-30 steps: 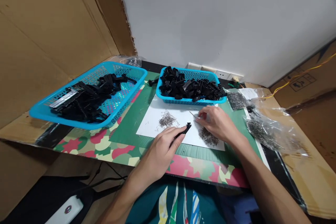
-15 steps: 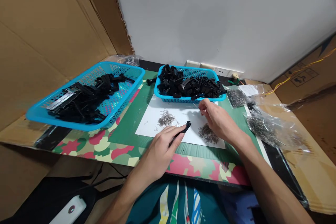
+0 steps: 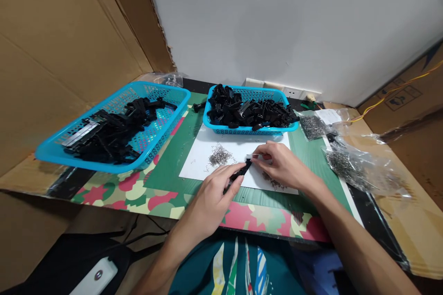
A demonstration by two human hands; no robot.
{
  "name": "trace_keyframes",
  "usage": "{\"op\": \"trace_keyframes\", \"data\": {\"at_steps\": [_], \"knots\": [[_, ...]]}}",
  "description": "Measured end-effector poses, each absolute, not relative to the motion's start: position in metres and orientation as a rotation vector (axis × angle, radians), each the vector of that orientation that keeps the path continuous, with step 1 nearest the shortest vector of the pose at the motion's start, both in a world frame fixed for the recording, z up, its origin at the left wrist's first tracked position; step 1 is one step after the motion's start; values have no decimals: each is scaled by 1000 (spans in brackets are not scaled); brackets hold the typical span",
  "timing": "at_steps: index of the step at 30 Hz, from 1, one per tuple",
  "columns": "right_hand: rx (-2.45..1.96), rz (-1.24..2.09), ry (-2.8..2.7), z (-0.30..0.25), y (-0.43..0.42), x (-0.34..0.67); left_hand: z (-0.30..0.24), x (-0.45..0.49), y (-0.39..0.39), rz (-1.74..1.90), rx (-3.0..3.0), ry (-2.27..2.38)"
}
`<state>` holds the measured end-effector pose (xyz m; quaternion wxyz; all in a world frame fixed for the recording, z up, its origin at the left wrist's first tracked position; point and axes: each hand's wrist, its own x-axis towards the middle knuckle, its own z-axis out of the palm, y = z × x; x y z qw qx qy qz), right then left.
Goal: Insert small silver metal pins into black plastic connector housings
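Observation:
My left hand [image 3: 216,186] is closed around a small black plastic part [image 3: 241,171], whose far end sticks out past the thumb and fingers. At that end is my right hand [image 3: 278,162], its thumb and fingertips pinched on a thin silvery metal piece [image 3: 254,155]; I cannot make out its exact kind. Beneath both hands lies a white sheet of paper [image 3: 194,161]. A pile of tiny bent metal wire pieces [image 3: 220,155] rests on it to the left, and a second pile of small metal pieces [image 3: 275,182] is partly hidden under my right hand.
A blue basket [image 3: 254,132] heaped with black plastic parts stands behind the paper. At the left a larger blue basket [image 3: 93,166] holds more black parts. Clear bags of metal pieces [image 3: 313,126] lie at the right. Cardboard [image 3: 62,32] rises on the left, near a white wall [image 3: 242,18].
My right hand has come left and toward me, bringing the thin metal piece to the end of the black plastic part. My left hand has stayed nearly still, holding that part.

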<state>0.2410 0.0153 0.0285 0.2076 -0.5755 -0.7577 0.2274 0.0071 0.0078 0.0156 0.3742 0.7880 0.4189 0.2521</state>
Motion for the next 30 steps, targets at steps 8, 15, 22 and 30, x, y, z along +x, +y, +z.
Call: {"op": "trace_keyframes", "data": {"at_steps": [8,15,22,30], "knots": [[-1662,542,-2138,25,15,233,17,7,7,579,1960,1094],[-1540,507,-2051,30,12,233,17,6,7,628,2001,1047],[-1286,707,-1901,34,4,225,6,4,5,862,1750,1080],[-920,41,-2240,23,-3,219,4,3,4,945,1646,994]]}}
